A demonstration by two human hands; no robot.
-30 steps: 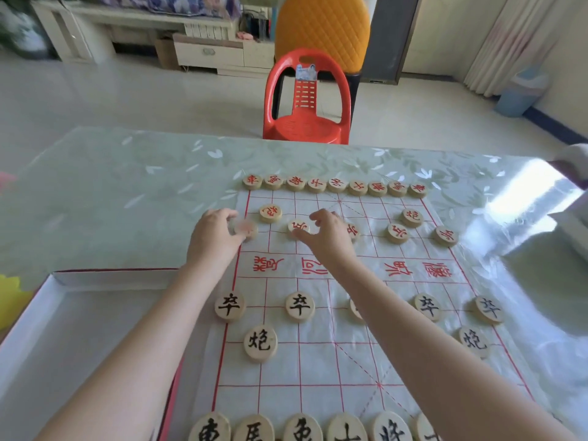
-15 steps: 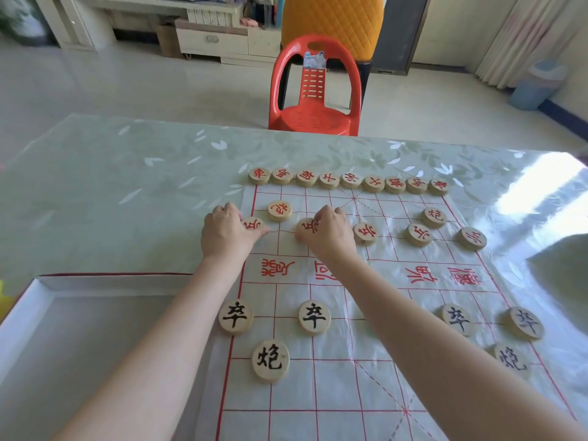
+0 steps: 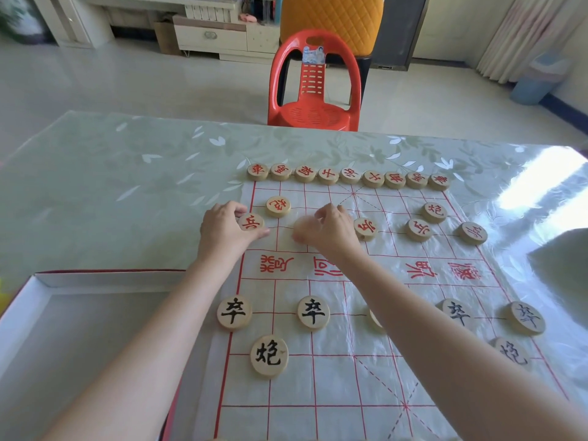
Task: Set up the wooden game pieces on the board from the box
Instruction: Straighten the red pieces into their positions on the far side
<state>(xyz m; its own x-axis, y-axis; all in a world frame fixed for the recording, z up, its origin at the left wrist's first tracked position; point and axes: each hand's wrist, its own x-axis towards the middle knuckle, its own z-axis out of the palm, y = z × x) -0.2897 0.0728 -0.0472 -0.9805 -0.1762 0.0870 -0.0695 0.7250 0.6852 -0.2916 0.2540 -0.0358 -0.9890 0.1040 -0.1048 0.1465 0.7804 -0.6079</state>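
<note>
A thin white board sheet (image 3: 334,380) with a red grid lies on the table. Red-lettered wooden discs line its far edge (image 3: 350,176), and others stand on the rows below. Black-lettered discs (image 3: 313,313) stand on the near half. My left hand (image 3: 222,233) pinches a red-lettered disc (image 3: 251,222) at the board's left edge line. My right hand (image 3: 331,232) curls its fingers over a blurred pale disc (image 3: 300,227) one column to the right. The open white box (image 3: 41,300) lies at the near left, and its visible inside holds no pieces.
The table wears a glossy green leaf-patterned cover (image 3: 127,186). A red plastic chair (image 3: 315,87) stands behind the far edge. Bright glare falls on the cover at the right (image 3: 541,186). A pale object (image 3: 563,259) sits at the right edge.
Both hands stay on the same row. The left hand's disc now shows its red face beside the thumb. The right hand's disc has slid a little left and is blurred.
</note>
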